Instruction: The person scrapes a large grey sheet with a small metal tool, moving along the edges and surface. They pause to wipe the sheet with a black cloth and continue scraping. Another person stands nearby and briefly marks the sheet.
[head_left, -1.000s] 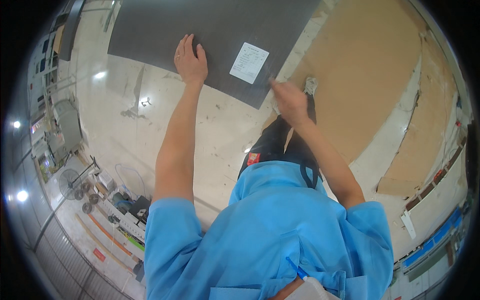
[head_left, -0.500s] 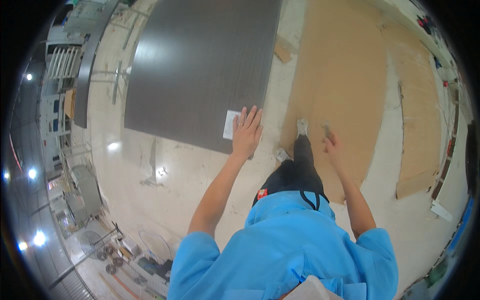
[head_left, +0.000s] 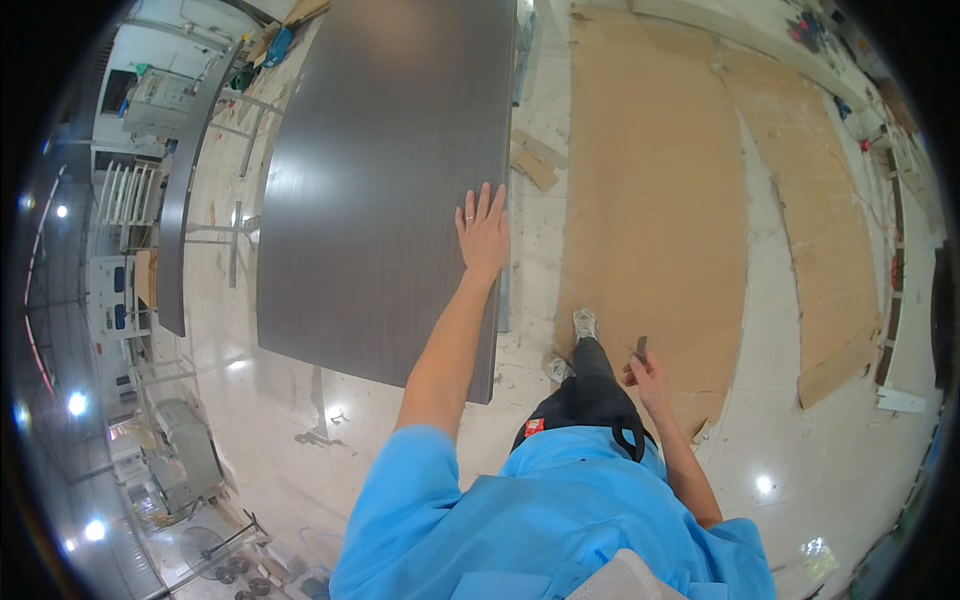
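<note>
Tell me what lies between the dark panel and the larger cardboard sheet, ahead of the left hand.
In the head view, small cardboard pieces lie on pale floor there, and a grey bar runs beside the dark panel.

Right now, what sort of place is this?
Probably a furniture or panel workshop: a large dark panel lies under the left hand, brown cardboard sheets are spread on the floor, and metal bars show left of the panel.

The pale, shiny floor (head_left: 270, 420) carries a long brown cardboard sheet (head_left: 660, 200). A narrower cardboard strip (head_left: 820, 250) lies to its right.
</note>
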